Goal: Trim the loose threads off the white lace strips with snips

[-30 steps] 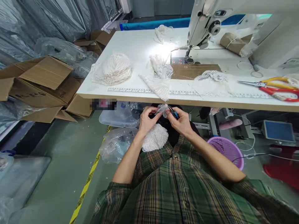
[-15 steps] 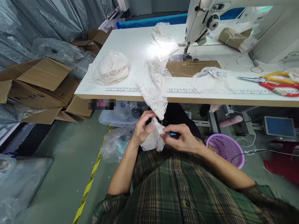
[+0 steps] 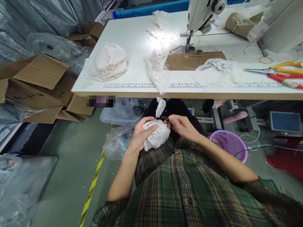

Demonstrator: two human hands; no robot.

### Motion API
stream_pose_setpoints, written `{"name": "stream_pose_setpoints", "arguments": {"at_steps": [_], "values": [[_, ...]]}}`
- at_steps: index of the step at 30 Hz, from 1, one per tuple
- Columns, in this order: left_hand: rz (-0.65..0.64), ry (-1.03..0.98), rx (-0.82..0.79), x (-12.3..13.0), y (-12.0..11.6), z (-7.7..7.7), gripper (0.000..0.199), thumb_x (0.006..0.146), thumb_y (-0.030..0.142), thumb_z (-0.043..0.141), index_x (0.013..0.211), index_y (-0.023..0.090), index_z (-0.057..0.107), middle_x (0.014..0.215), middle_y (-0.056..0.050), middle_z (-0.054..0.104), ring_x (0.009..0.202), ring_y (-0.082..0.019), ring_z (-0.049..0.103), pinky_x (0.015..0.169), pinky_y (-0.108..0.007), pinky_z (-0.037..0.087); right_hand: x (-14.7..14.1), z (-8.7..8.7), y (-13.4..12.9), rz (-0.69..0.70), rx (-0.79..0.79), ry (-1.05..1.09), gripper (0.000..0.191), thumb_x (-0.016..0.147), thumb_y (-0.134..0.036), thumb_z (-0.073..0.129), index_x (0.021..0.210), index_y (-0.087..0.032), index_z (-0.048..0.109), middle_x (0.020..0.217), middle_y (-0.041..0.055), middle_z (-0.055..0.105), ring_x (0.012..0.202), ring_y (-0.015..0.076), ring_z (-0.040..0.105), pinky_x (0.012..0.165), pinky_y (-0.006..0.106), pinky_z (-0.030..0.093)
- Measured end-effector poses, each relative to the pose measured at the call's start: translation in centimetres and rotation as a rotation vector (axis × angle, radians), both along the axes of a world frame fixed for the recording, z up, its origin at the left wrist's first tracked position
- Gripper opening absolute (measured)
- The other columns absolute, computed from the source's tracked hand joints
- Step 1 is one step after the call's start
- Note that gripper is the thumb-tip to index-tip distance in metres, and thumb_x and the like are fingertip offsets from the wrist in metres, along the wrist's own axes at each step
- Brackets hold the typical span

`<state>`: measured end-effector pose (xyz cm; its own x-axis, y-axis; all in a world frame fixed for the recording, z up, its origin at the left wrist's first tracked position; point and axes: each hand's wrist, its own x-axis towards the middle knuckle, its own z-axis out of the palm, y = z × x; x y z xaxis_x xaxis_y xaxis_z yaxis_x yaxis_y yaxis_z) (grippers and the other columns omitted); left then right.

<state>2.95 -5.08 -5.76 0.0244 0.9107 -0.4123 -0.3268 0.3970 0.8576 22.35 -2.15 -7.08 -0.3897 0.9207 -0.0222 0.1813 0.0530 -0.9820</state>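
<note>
A bunched piece of white lace (image 3: 156, 136) rests in my left hand (image 3: 140, 134), thumb on top and fingers beneath. From its upper edge a narrow lace strip (image 3: 161, 107) rises toward the table edge. My right hand (image 3: 182, 126) is closed around small dark thread snips (image 3: 164, 118), whose blades point left at the base of that strip. Most of the snips is hidden by my fingers. Above, more white lace (image 3: 158, 67) lies along the table, its tip at the front edge.
The sewing machine (image 3: 197, 19) stands over the white table (image 3: 134, 34). A lace pile (image 3: 107, 61) sits left, a lace scrap (image 3: 215, 71) and red-and-yellow-handled scissors (image 3: 281, 71) right. Below are a purple basket (image 3: 228, 145) and a plastic bag (image 3: 118, 142); cardboard boxes (image 3: 40, 82) stand left.
The lace in my hands has turned and gathered into a rounded bunch. The hanging lace has slid back onto the table. My right hand has moved slightly up, bringing the snips' blades to the strip.
</note>
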Motion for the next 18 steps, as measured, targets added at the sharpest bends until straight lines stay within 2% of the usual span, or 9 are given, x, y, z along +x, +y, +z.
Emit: {"name": "stream_pose_setpoints", "arguments": {"at_steps": [3, 6, 9, 12, 15, 18], "values": [[-0.045, 0.068, 0.007, -0.4, 0.2, 0.0, 0.041, 0.062, 0.033, 0.091, 0.094, 0.015, 0.073, 0.080, -0.004, 0.075, 0.068, -0.014, 0.065, 0.068, -0.025, 0.051, -0.4, -1.0, 0.6, 0.033, -0.030, -0.060, 0.067, 0.101, -0.062, 0.032, 0.064, -0.016, 0.063, 0.074, 0.0046, 0.065, 0.061, 0.0123, 0.050, 0.060, 0.027, 0.038], [-0.065, 0.144, 0.058, -0.7, 0.2, -0.1, 0.032, 0.066, 0.038, 0.089, 0.085, 0.015, 0.078, 0.079, -0.005, 0.076, 0.069, -0.015, 0.066, 0.069, -0.025, 0.051, -1.0, -1.3, 1.0, 0.054, -0.001, -0.126, 0.065, 0.099, -0.065, 0.034, 0.071, -0.016, 0.067, 0.069, 0.0036, 0.064, 0.060, 0.0138, 0.051, 0.061, 0.028, 0.037], [-0.088, 0.214, 0.107, -0.8, 0.3, -0.1, 0.026, 0.070, 0.038, 0.086, 0.083, 0.017, 0.080, 0.085, -0.006, 0.078, 0.083, -0.019, 0.070, 0.078, -0.027, 0.052, -1.8, -0.8, 1.5, 0.091, 0.035, -0.164, 0.063, 0.099, -0.064, 0.035, 0.081, -0.015, 0.071, 0.059, 0.0000, 0.056, 0.056, 0.0129, 0.047, 0.058, 0.027, 0.034], [-0.108, 0.273, 0.134, -1.0, 0.4, 0.0, 0.023, 0.073, 0.038, 0.084, 0.083, 0.017, 0.080, 0.088, -0.007, 0.079, 0.091, -0.021, 0.070, 0.083, -0.027, 0.052, -2.2, -0.3, 1.8, 0.088, 0.089, -0.184, 0.058, 0.099, -0.060, 0.038, 0.080, -0.015, 0.071, 0.056, -0.0017, 0.051, 0.055, 0.0118, 0.043, 0.058, 0.027, 0.031], [-0.102, 0.289, 0.111, -1.2, 0.3, 0.1, 0.024, 0.073, 0.039, 0.083, 0.083, 0.018, 0.080, 0.088, -0.006, 0.079, 0.082, -0.019, 0.069, 0.076, -0.026, 0.051, -2.1, -0.4, 1.7, 0.059, 0.089, -0.216, 0.056, 0.098, -0.059, 0.040, 0.079, -0.015, 0.070, 0.054, -0.0024, 0.048, 0.054, 0.0116, 0.042, 0.058, 0.026, 0.031], [-0.095, 0.258, 0.075, -1.2, 0.2, 0.3, 0.023, 0.072, 0.038, 0.084, 0.082, 0.018, 0.080, 0.083, -0.005, 0.078, 0.071, -0.015, 0.066, 0.068, -0.025, 0.049, -1.6, -0.7, 1.2, 0.078, 0.058, -0.218, 0.056, 0.100, -0.058, 0.036, 0.087, -0.015, 0.070, 0.058, -0.0018, 0.051, 0.055, 0.0119, 0.043, 0.057, 0.026, 0.032]]}}
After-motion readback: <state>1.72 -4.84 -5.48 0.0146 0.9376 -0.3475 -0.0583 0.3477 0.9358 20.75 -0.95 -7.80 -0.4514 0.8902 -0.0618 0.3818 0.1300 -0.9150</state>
